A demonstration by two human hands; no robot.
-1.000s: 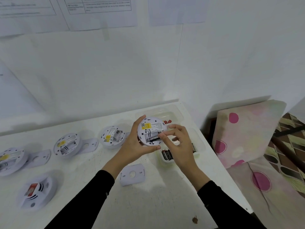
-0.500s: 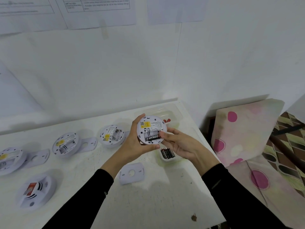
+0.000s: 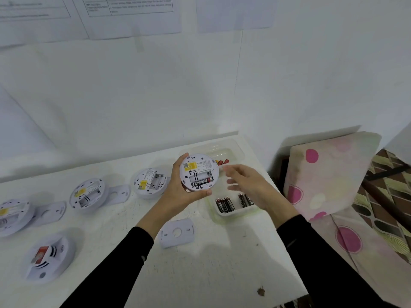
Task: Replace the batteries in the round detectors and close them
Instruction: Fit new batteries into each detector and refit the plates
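My left hand holds a round white detector up above the table, its open back facing me. One black battery lies in its compartment. To the right of the detector my right hand hovers with fingers apart and holds nothing. Below it a small clear tray holds several black batteries. The detector's flat white back plate lies on the table under my left wrist.
Three more open detectors lie in a row to the left, two with plates beside them. A closed detector sits front left. A clear tub stands behind. The table edge runs close on the right, beside a spotted cushion.
My right hand pressed a battery into the detector's compartment, then let go and drew away to the right. The left hand kept the detector in place.
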